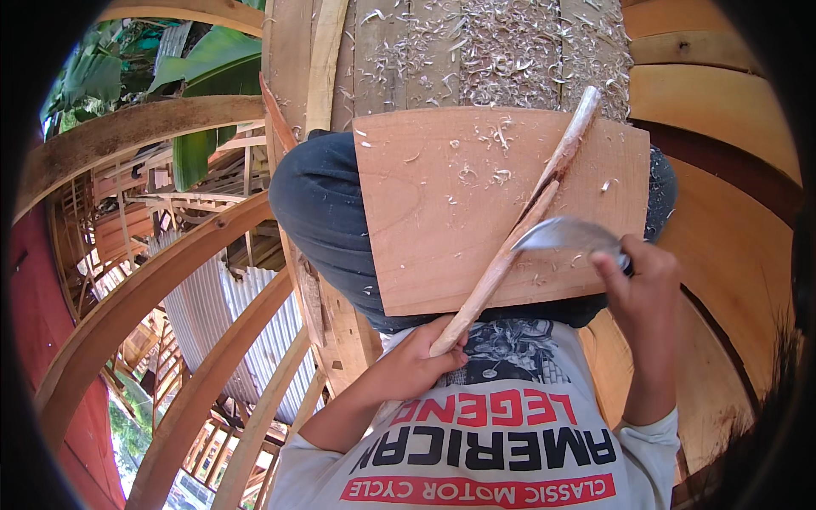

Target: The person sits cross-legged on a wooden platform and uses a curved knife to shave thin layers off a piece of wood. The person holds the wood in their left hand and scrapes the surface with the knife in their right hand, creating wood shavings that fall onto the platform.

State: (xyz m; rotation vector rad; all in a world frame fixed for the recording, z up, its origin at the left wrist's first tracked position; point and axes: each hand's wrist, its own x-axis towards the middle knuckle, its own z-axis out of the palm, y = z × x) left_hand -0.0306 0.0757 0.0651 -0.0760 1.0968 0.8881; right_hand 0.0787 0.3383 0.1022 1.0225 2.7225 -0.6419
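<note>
A peeled wooden stick (489, 285) slants across a flat wooden board (416, 191) that lies over my lap. My left hand (418, 364) is closed around the stick's near end, close to my belly. Toward its far half the stick has a dark groove and a raised sliver. My right hand (643, 276) grips a curved knife (571, 234) by its dark handle, mostly hidden in the fingers. The silver blade points left, its tip at the stick about midway along; whether it touches the wood I cannot tell.
Pale wood shavings (510, 55) cover the planks beyond the board, and a few curls lie on it. Curved wooden slats (161, 297) stand at the left, with corrugated metal sheets (272, 327) and green leaves (212, 68) past them. More wide slats (714, 110) rise at the right.
</note>
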